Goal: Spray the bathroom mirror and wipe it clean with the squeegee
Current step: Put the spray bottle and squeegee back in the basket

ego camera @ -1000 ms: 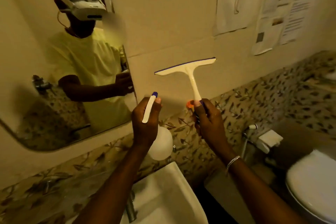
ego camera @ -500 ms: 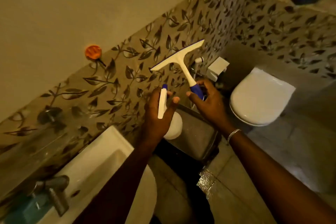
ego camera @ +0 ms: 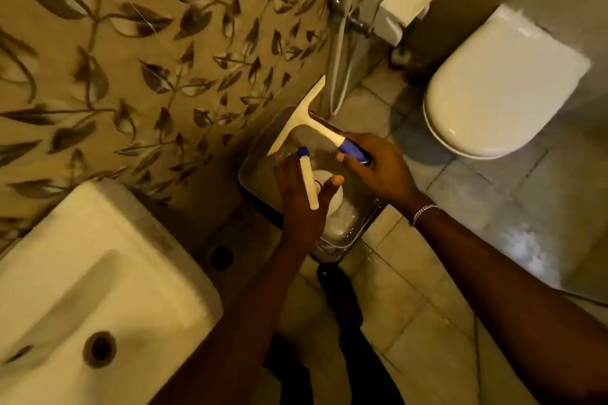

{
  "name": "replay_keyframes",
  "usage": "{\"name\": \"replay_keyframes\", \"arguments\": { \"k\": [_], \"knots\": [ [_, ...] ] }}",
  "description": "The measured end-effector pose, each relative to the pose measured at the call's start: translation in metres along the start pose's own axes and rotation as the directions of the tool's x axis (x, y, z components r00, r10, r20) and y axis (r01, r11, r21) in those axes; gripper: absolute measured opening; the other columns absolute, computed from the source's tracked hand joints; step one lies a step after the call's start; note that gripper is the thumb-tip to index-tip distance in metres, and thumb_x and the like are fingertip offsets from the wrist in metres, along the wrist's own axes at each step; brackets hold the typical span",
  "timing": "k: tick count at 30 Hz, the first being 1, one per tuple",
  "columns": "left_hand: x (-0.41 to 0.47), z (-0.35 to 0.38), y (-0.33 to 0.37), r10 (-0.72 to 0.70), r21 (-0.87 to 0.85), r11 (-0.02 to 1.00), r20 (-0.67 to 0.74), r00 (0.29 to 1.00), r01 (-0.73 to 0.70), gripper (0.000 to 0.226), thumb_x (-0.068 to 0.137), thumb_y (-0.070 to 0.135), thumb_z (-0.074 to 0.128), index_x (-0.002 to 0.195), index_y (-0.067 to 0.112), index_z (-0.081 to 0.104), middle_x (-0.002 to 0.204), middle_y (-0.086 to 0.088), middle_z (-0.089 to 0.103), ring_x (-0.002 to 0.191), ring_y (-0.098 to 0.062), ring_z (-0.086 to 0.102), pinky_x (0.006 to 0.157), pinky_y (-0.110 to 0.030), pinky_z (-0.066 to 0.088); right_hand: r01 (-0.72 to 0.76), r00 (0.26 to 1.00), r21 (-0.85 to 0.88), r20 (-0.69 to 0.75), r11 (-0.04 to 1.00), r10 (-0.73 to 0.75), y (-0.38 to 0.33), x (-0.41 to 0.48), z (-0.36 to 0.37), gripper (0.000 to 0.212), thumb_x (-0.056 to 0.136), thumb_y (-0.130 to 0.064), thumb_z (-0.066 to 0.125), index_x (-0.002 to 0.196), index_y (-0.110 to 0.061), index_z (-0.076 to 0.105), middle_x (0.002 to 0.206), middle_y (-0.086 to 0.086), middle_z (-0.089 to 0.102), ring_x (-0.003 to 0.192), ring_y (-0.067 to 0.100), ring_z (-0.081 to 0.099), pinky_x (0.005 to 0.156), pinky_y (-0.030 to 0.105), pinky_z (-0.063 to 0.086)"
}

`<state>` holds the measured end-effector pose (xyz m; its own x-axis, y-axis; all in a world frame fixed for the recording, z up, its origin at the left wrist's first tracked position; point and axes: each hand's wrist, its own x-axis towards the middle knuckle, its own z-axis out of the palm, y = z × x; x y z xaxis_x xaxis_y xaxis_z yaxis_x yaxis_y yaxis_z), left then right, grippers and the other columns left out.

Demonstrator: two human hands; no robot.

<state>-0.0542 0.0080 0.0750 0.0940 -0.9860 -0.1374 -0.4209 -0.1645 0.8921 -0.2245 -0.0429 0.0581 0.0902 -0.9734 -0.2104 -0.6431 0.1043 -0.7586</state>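
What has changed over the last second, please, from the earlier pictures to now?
The view has swung down from the mirror to the floor. Both hands have lowered over a clear bin between the sink and the toilet. Unchanged: the left hand grips the spray bottle, the right hand the squeegee.

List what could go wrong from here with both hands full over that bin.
1. The left hand pinches the spray bottle with its thumb lifted; it could slip into the bin.
2. The right hand grips only the end of the squeegee, whose blade could scrape the tiled wall.
3. The sink juts near the left elbow.
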Motion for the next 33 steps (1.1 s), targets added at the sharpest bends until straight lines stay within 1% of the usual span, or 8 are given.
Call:
{"name": "replay_keyframes", "arguments": {
  "k": [2,5,8,11,16,19,26,33],
  "knots": [
    [0.001,0.022,-0.03,-0.011,0.03,0.999,-0.028,1.0,0.011,0.091,0.082,0.063,0.059,0.146,0.001,0.04,0.144,-0.025,0.049,0.128,0.015,0.038,0.101,-0.001,0.035,0.0,0.999,-0.052,0.037,0.999,0.002,0.022,0.006,0.017,0.048,0.098,-0.041,0.068,0.139,-0.016,0.066,0.128,0.007,0.073,0.114,0.027,0.067,0.098,0.048,0.056],
    [0.002,0.045,-0.064,-0.087,0.057,0.994,-0.031,0.996,0.089,0.093,0.081,0.067,0.06,0.147,0.003,0.042,0.146,-0.021,0.048,0.136,-0.017,0.044,0.111,-0.034,0.046,0.036,0.996,-0.091,0.089,0.995,-0.027,0.049,0.012,0.036,0.045,0.098,-0.04,0.068,0.136,-0.014,0.069,0.126,0.007,0.075,0.115,0.025,0.069,0.099,0.05,0.056],
    [0.005,0.059,-0.09,-0.136,0.075,0.987,-0.044,0.99,0.139,0.087,0.081,0.057,0.071,0.146,0.008,0.043,0.144,-0.019,0.045,0.133,-0.03,0.051,0.104,-0.051,0.053,0.035,0.992,-0.086,0.127,0.996,-0.024,0.067,0.016,0.048,0.044,0.098,-0.033,0.07,0.135,-0.011,0.069,0.125,0.01,0.075,0.116,0.027,0.069,0.101,0.051,0.056],
    [0.008,0.07,-0.104,-0.154,0.107,0.982,-0.038,0.987,0.157,0.09,0.077,0.048,0.082,0.147,0.008,0.043,0.141,-0.019,0.046,0.129,-0.03,0.052,0.101,-0.045,0.055,0.038,0.986,-0.111,0.164,0.993,-0.019,0.076,0.016,0.054,0.044,0.097,-0.035,0.068,0.134,-0.011,0.069,0.12,0.01,0.075,0.112,0.027,0.069,0.098,0.05,0.057],
    [0.014,0.079,-0.101,-0.152,0.102,0.983,-0.038,0.988,0.155,0.099,0.073,0.064,0.072,0.148,0.005,0.042,0.14,-0.016,0.048,0.13,-0.021,0.048,0.098,-0.011,0.039,-0.002,0.984,-0.138,0.178,0.99,0.027,0.08,0.012,0.055,0.047,0.098,-0.034,0.071,0.139,-0.013,0.065,0.125,0.01,0.073,0.115,0.028,0.068,0.098,0.048,0.057],
    [0.014,0.077,-0.099,-0.13,0.114,0.985,-0.025,0.991,0.132,0.097,0.074,0.06,0.075,0.146,0.004,0.042,0.141,-0.018,0.048,0.132,-0.028,0.049,0.1,-0.023,0.042,0.007,0.98,-0.137,0.196,0.991,0.02,0.078,0.011,0.054,0.049,0.098,-0.034,0.072,0.14,-0.01,0.064,0.124,0.011,0.073,0.114,0.027,0.069,0.097,0.047,0.058],
    [0.003,0.063,-0.103,-0.066,0.21,0.975,-0.007,0.998,0.066,0.107,0.066,0.072,0.069,0.144,0.003,0.044,0.136,-0.017,0.051,0.127,-0.024,0.051,0.1,-0.021,0.039,-0.042,0.969,-0.204,0.23,0.978,0.09,0.08,0.002,0.055,0.049,0.102,-0.033,0.065,0.147,-0.015,0.059,0.127,0.01,0.071,0.115,0.028,0.069,0.097,0.048,0.058],
    [-0.008,0.023,-0.094,-0.038,0.263,0.965,0.078,0.996,0.016,0.12,0.051,0.038,0.1,0.152,0.019,0.037,0.146,-0.011,0.042,0.13,-0.026,0.05,0.099,-0.037,0.055,-0.042,0.985,-0.219,0.156,0.975,0.078,0.059,-0.006,0.041,0.054,0.098,-0.033,0.07,0.147,-0.013,0.058,0.144,0.014,0.064,0.131,0.032,0.061,0.106,0.051,0.054]
  ]
}}
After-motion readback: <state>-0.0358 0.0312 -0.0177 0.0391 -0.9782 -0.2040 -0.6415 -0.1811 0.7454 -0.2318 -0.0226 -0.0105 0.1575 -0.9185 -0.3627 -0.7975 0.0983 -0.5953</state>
